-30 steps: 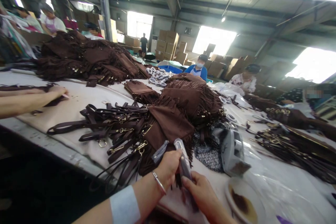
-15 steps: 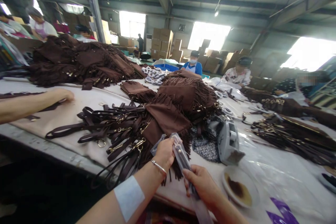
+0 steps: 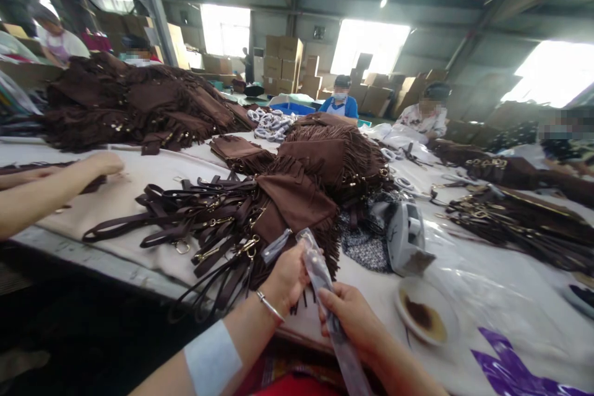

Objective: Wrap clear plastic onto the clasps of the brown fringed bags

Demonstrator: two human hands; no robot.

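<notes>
A long strap in a clear plastic sleeve (image 3: 342,341) runs from the table edge toward the bag pile. Its upper end is gripped by my left hand (image 3: 291,273), fingers curled around it. Lower down, my right hand (image 3: 350,314) pinches the same sleeve between thumb and fingers. A short plastic-wrapped piece (image 3: 277,246) shows beside my left fingers; whether they hold it I cannot tell. Just beyond lies a brown fringed bag (image 3: 301,198), with dark brown straps (image 3: 185,216) and gold clasps spread out to its left.
Left, a co-worker's arm (image 3: 51,198) reaches over the table. A tape dispenser (image 3: 407,241) stands on speckled cloth, near a round dish with brown residue (image 3: 434,337). A large bag heap (image 3: 134,102) lies back left. Clear plastic sheeting (image 3: 492,297) covers the right side.
The view has shifted slightly. My hands keep hold of the sleeved strap, which shows more clearly between them. The short wrapped piece is more visible. At left, the co-worker's second arm has come into view.
</notes>
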